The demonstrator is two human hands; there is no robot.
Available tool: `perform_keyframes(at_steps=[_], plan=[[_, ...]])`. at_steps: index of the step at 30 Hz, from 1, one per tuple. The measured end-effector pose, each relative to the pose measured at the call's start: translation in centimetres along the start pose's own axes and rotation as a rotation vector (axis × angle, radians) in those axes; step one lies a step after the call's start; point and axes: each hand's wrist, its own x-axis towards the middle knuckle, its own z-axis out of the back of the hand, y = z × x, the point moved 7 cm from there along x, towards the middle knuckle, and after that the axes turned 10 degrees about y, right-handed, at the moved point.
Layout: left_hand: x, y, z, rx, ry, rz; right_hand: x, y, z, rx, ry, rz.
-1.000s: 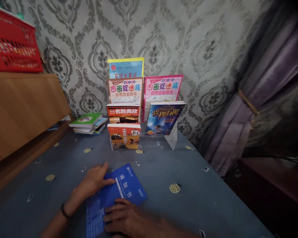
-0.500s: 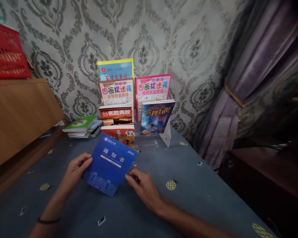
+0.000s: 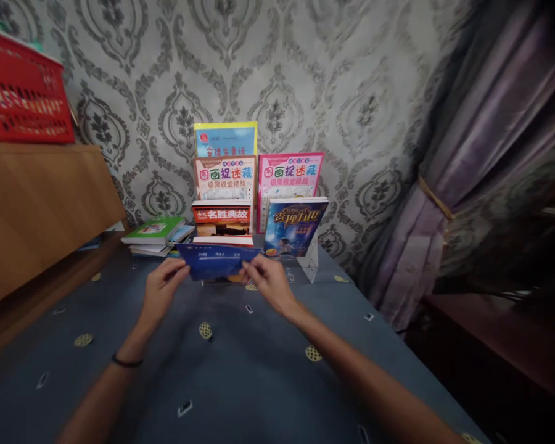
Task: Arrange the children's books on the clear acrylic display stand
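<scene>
A blue booklet (image 3: 217,266) with white lettering is pinched at its left edge by my left hand (image 3: 164,283) and at its right edge by my right hand (image 3: 268,280). Tilted steeply away from me, it hovers in front of the lowest row of a clear display rack (image 3: 309,266). It covers most of a red-covered book there. Behind, a book with a red title band (image 3: 222,217), a brown-bordered picture book (image 3: 225,177) and a yellow-edged blue book (image 3: 226,139) stand in rising tiers. To the right are a pink picture book (image 3: 290,171) and a dark blue storybook (image 3: 294,227).
Left of the rack lies a small stack of books, a green one (image 3: 153,230) on top. A red basket (image 3: 25,86) sits on a wooden cabinet (image 3: 46,209) at the left. Patterned wallpaper is behind, a purple curtain (image 3: 425,246) at the right. A blue patterned cloth (image 3: 240,382) covers the table.
The blue booklet has moved forward toward the rack, turned level and tipped back. My right hand has gone forward with it; my left hand has moved forward and right, still gripping it.
</scene>
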Motion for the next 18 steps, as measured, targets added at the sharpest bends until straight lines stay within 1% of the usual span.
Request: perform_keyframes(at_steps=[3,8,13,18], plan=[[1.2,-1.1,-1.1,0.084,0.004,-0.086,1.7,-0.3,1.7,-0.038,-0.079,0.061],[2.1,-0.4,-2.8,0.194,0.041,-0.131,1.9,-2.4,2.2,-0.066,-0.120,0.052],[2.5,1.3,-3.3,0.227,0.086,-0.132,1.8,-4.2,1.7,-0.064,-0.080,0.011],[2.8,3.3,-3.3,0.251,0.078,-0.076,2.1,-4.8,0.8,-0.094,0.001,-0.016]])
